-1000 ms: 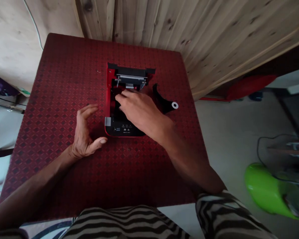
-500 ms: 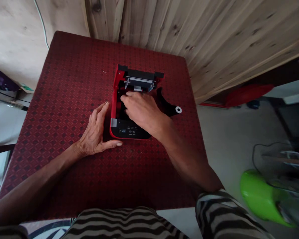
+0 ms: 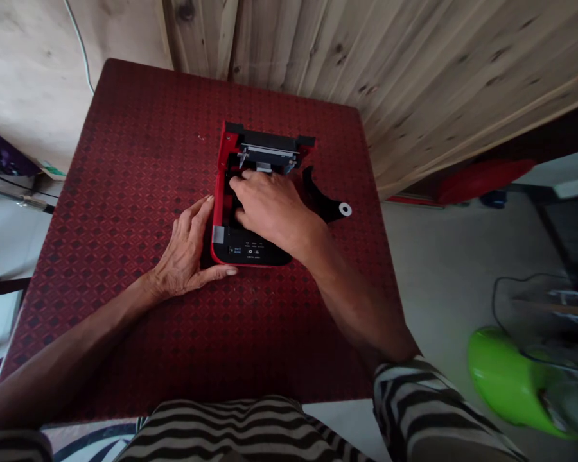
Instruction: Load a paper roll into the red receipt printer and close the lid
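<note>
A red and black label printer (image 3: 253,252) stands on the table with its lid (image 3: 270,142) raised at the back. My left hand (image 3: 185,247) is open, its fingers against the printer's left side and its thumb stretched along the front edge. My right hand (image 3: 272,202) reaches down into the printer's inner bay, fingers curled. The fingertips, and whatever they grip, are hidden inside. Just right of the printer lies a curved black piece (image 3: 320,199) with a white ring (image 3: 345,210) at its end.
The table (image 3: 139,141) has a red patterned cover and meets a wooden plank wall (image 3: 289,51) at the back. On the floor to the right is a bright green object (image 3: 503,378) near a dark cable. A chair (image 3: 4,287) shows at the left edge.
Both hands keep nearly the same places. The printer and hands sit very slightly higher in view, and the right hand has shifted a little inside the bay.
</note>
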### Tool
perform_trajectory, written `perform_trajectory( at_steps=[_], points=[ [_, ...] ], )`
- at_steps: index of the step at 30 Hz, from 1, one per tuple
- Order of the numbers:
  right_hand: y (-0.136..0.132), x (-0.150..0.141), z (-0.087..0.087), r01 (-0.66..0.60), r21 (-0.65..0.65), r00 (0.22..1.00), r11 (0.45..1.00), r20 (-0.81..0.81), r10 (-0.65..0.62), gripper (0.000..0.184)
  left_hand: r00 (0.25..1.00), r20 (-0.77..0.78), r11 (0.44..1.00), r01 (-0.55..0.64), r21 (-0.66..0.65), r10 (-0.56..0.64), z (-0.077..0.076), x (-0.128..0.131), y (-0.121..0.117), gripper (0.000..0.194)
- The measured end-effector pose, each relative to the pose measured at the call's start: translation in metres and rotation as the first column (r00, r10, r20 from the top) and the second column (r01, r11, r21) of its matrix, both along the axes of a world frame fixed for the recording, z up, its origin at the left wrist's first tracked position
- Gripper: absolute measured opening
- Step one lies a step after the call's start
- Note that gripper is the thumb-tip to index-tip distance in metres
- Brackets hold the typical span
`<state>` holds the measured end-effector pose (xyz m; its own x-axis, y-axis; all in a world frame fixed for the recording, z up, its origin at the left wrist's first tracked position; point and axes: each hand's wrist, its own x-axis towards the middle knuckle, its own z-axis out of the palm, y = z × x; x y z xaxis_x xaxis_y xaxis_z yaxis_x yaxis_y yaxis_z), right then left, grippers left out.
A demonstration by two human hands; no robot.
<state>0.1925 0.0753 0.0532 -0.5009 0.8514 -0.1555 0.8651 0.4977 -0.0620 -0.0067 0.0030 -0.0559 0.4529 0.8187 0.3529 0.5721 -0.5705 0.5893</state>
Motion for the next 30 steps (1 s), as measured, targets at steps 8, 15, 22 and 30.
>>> perform_trajectory(
  at_steps=[8, 15, 22, 30],
  points=[
    [0.006, 0.014, 0.003, -0.108, -0.070, 0.993, 0.992, -0.052, 0.105, 0.024, 1.000, -0.005, 1.000, 0.007, 0.013, -0.007, 0.000, -0.001, 0.001, 0.124],
    [-0.004, 0.023, 0.004, -0.044, -0.054, 0.986, 0.998, -0.163, 0.035, 0.023, 1.000, -0.017, 1.000, 0.022, -0.005, -0.022, 0.001, -0.002, 0.002, 0.123],
    [0.010, 0.028, 0.002, -0.177, -0.118, 0.959, 0.977, -0.246, 0.144, 0.028, 1.000, -0.013, 1.000, 0.028, 0.003, -0.028, 0.002, -0.002, 0.002, 0.123],
    [0.007, 0.035, 0.012, -0.183, -0.129, 0.944, 0.975, -0.299, 0.138, 0.028, 0.999, -0.012, 0.999, 0.034, -0.013, -0.034, 0.002, -0.003, 0.003, 0.122]
  ],
)
